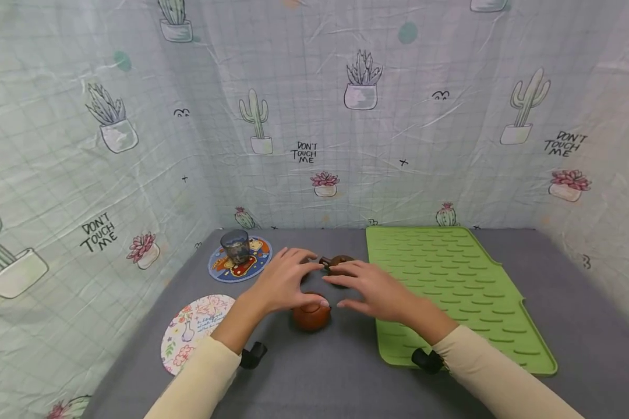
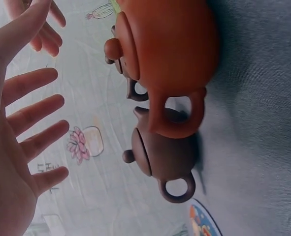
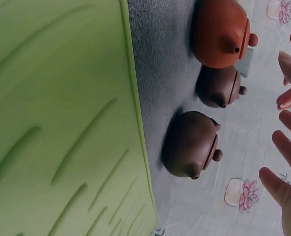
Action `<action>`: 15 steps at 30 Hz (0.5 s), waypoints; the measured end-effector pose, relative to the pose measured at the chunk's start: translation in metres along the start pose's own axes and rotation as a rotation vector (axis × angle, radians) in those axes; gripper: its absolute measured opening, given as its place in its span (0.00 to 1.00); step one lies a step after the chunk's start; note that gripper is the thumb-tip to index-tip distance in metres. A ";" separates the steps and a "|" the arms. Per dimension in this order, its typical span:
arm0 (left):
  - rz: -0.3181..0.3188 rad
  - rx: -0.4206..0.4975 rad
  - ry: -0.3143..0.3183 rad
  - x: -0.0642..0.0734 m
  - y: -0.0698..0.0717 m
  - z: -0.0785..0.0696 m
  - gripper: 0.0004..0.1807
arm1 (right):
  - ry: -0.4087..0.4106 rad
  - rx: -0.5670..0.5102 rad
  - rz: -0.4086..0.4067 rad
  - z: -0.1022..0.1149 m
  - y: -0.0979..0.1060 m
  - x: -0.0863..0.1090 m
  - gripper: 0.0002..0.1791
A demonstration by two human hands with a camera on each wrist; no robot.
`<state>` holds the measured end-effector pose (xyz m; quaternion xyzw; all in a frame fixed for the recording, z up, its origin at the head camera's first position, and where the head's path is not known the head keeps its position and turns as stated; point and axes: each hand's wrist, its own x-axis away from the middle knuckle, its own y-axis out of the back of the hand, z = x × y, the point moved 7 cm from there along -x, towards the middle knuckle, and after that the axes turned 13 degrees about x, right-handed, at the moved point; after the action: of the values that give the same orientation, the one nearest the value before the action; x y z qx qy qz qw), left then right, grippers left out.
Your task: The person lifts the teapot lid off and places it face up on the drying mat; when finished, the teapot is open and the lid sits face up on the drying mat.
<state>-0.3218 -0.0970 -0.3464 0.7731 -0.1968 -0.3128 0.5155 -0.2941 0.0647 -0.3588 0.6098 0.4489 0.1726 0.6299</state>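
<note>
My left hand (image 1: 280, 282) and right hand (image 1: 380, 291) hover over a small group of teapots, fingers spread and holding nothing. Below the left thumb sits an orange-red clay teapot (image 1: 311, 319), its lid on and its knob facing up. In the left wrist view its loop handle (image 2: 197, 115) shows in front of a dark brown teapot (image 2: 167, 155). The right wrist view shows two brown teapots, a smaller one (image 3: 216, 87) beside the orange one and a rounder one (image 3: 189, 142) farther along, both lidded. From the head, my hands partly hide the brown ones.
A green ribbed drying mat (image 1: 435, 279) covers the right part of the grey table. At the far left, a dark clear glass (image 1: 236, 247) stands on a blue patterned round mat (image 1: 220, 273). Nearer lies a white floral round mat (image 1: 175, 331). Cactus-print sheeting (image 1: 398, 134) surrounds the table.
</note>
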 end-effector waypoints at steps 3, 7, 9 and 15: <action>-0.018 -0.007 -0.021 0.006 0.000 0.001 0.40 | -0.007 -0.011 0.000 0.003 -0.002 -0.001 0.33; -0.039 -0.011 -0.021 0.014 0.000 0.003 0.40 | -0.013 -0.026 -0.003 0.007 -0.005 -0.003 0.33; -0.052 -0.013 -0.026 0.018 0.000 0.004 0.39 | -0.012 -0.027 -0.003 0.010 -0.006 -0.004 0.32; -0.104 -0.005 -0.010 0.032 0.000 0.006 0.38 | 0.000 -0.023 0.019 0.020 -0.011 -0.008 0.30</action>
<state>-0.3024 -0.1210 -0.3570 0.7794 -0.1578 -0.3435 0.4996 -0.2865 0.0440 -0.3687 0.6067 0.4411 0.1838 0.6352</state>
